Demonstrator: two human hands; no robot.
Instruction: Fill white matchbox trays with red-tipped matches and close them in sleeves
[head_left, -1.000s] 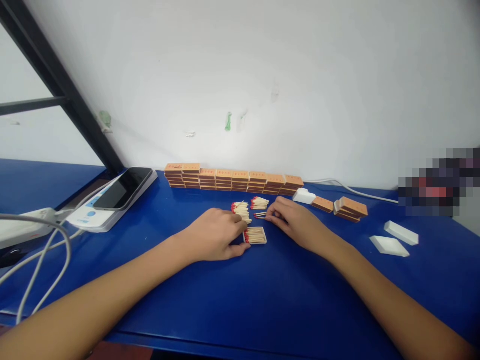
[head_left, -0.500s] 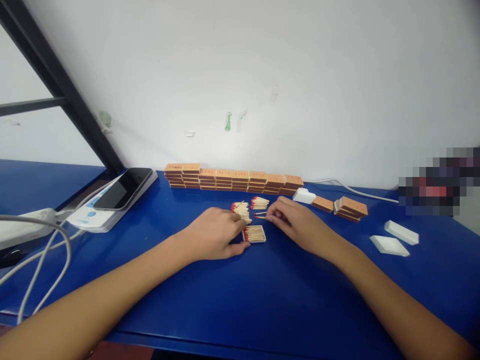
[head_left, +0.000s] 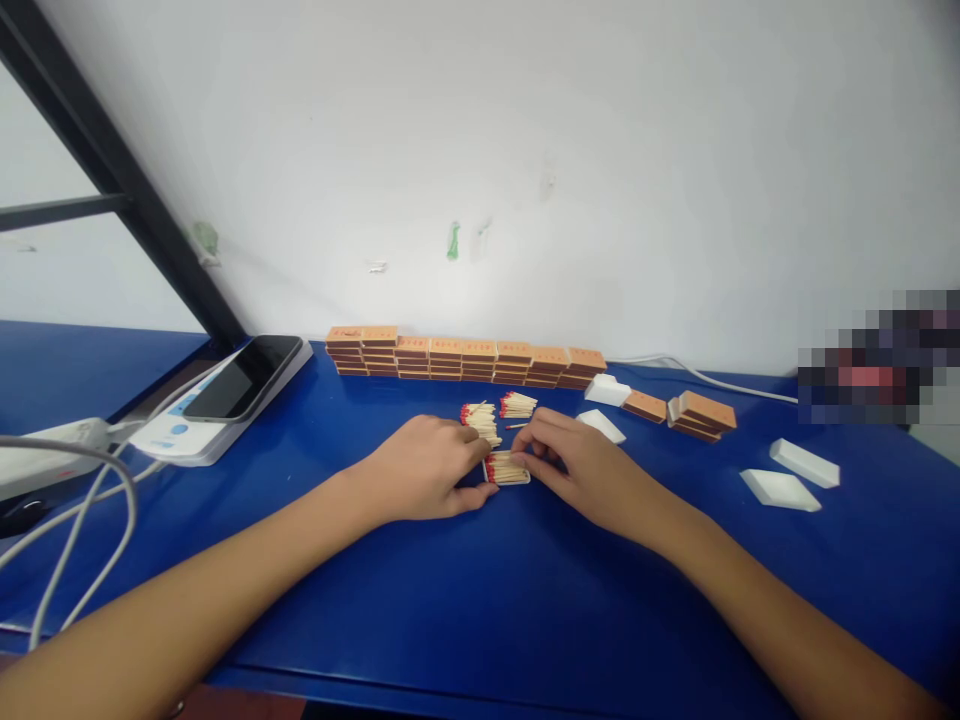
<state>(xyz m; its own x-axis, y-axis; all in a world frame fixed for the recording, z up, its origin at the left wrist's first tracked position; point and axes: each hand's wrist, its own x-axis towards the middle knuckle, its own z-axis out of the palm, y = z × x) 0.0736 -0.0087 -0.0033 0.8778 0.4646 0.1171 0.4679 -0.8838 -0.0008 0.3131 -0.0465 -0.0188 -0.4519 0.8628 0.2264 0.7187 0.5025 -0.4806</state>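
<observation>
A small white matchbox tray (head_left: 529,477) filled with red-headed matches lies on the blue table. My left hand (head_left: 424,465) steadies its left end, thumb at the near corner and fingers curled at the far side. Over the tray's right end, my right hand (head_left: 577,460) has thumb and fingers pinched at a match whose tip is mostly hidden by the fingers. Just beyond the tray is a loose heap of matches (head_left: 481,420). A second bundle of matches (head_left: 519,404) lies to its right, with a single match (head_left: 514,427) below it.
Stacked orange matchboxes (head_left: 461,360) line the wall. More matchboxes (head_left: 701,413) and a white tray (head_left: 606,389) stand at right. White trays (head_left: 602,426) (head_left: 780,490) lie nearby. A phone (head_left: 244,375) rests on a white box (head_left: 165,440) at left, among cables (head_left: 124,500).
My right hand has moved left and nearer, bringing a match from beside the bundle to the tray. A white tray behind that hand has come into view. My left hand stays put.
</observation>
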